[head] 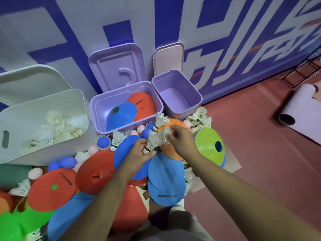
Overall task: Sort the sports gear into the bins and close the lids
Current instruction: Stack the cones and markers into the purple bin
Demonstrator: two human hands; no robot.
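Both hands work low over a pile of gear on the red rubbery floor (260, 162), forearms bare and reaching forward from the bottom of the view.

The left hand (139, 153) has its fingers curled and pinches a shuttlecock (150, 145) at the cork end, with the white feather skirt pointing up and right. The right hand (181, 140) comes in palm down, its fingertips pinching the feather skirt of a second shuttlecock (163, 136). The two skirts touch; I cannot tell whether they are nested.

- White bin (52, 150): smooth plastic with rounded corners, on the left, lid tipped open. More feathered shuttlecocks (52, 134) lie inside.
- Purple bin (102, 126): in the middle, glossy and rectangular. Its lid (118, 65) stands up against the blue-and-white wall (52, 32). It holds a blue disc cone (121, 115) overlapping a red disc cone (144, 103).
- Small purple bin (184, 110): just beside it on the right, with a pale pink lid (168, 56) upright behind.

In the pile are flat, flexible cones with centre holes:
- an orange cone (171, 150) under the hands
- a green cone (206, 140) to the right
- a big blue cone (165, 180) in front
- a red cone (52, 188) on the left

Also there are spiky rubber balls, a blue ball (103, 142) and a pink ball (35, 173). Loose shuttlecocks (199, 117) lie bunched by the small bin.
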